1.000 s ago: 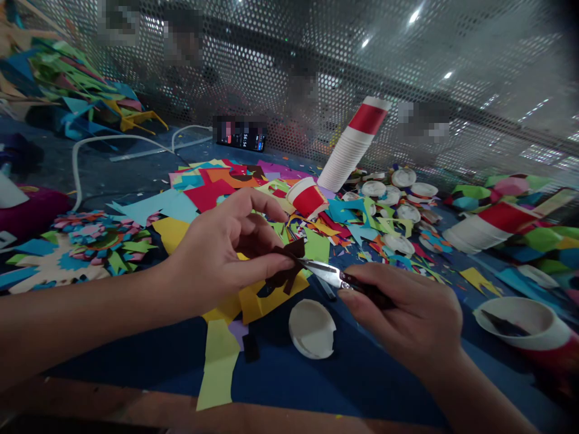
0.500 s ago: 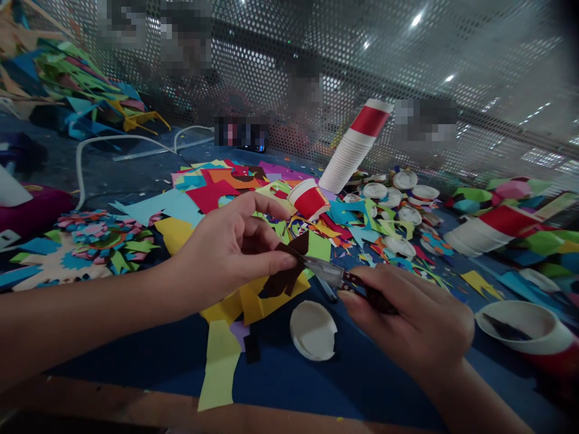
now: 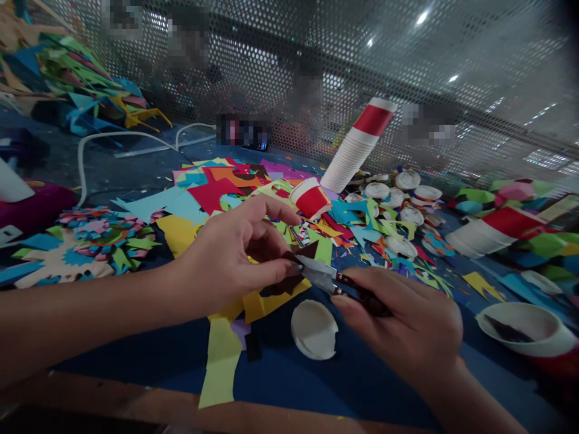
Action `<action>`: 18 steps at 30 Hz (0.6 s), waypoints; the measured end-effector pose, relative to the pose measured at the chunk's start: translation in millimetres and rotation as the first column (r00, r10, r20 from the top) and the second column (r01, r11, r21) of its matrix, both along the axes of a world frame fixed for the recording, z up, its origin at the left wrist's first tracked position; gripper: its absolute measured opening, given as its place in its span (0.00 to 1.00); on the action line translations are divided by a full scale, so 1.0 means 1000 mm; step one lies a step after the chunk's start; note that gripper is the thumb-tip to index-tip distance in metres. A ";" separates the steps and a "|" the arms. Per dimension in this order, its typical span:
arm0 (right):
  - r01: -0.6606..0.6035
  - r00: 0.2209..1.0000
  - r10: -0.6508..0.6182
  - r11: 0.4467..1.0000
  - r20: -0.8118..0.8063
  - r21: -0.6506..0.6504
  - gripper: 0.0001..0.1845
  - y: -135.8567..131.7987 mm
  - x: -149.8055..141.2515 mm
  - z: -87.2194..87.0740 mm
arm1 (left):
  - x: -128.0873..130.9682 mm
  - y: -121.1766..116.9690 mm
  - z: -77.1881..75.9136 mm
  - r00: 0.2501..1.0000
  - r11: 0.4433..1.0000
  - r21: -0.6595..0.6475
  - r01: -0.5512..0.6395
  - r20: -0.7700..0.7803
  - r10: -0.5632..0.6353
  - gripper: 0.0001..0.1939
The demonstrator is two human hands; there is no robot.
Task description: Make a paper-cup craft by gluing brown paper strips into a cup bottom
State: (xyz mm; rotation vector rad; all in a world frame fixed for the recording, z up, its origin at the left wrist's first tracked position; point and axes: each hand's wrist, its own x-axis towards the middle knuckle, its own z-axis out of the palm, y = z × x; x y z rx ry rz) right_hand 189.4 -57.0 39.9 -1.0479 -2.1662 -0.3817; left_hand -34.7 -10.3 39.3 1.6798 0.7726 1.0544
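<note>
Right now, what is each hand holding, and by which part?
The right hand holds scissors by their dark handles; the left hand pinches dark brown paper close to the blade tips.

From here I see scissors [image 3: 323, 279] between the left hand [image 3: 239, 250] and the right hand [image 3: 402, 319]. On the table [image 3: 362, 392], a cup piece [image 3: 315, 331] lies before them and paper scraps [image 3: 215, 190] behind. Farther back are a phone [image 3: 253, 137] and, right of it, a cup stack [image 3: 353, 157]. Paper flowers [image 3: 94, 232] lie left; a cup [image 3: 558, 340] sits right.

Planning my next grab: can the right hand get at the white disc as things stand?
Probably yes: the white disc lies uncovered near the right hand, though the scissors it holds would likely need setting down first.
</note>
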 end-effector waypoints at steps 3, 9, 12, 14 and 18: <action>0.001 1.000 0.000 1.000 -0.016 0.018 0.15 0.000 0.000 0.000 | 0.000 0.000 0.000 1.000 1.000 0.006 -0.020 -0.003 0.020 0.19; 0.018 1.000 -0.018 1.000 0.001 -0.002 0.12 0.000 0.003 -0.001 | -0.001 0.000 0.002 0.999 0.999 0.029 -0.032 -0.020 0.032 0.19; 0.025 1.000 -0.025 1.000 0.010 0.014 0.13 0.000 0.004 0.000 | -0.001 0.000 0.003 0.999 0.999 0.027 -0.037 -0.015 0.037 0.19; 0.019 1.000 -0.019 0.999 -0.006 0.031 0.14 0.000 0.005 0.000 | -0.002 0.000 0.002 0.999 0.999 0.035 -0.034 -0.010 0.034 0.19; 0.013 1.000 -0.013 1.000 0.016 -0.029 0.12 0.000 0.007 0.001 | -0.003 0.001 -0.001 1.000 0.998 0.054 -0.012 -0.007 0.012 0.19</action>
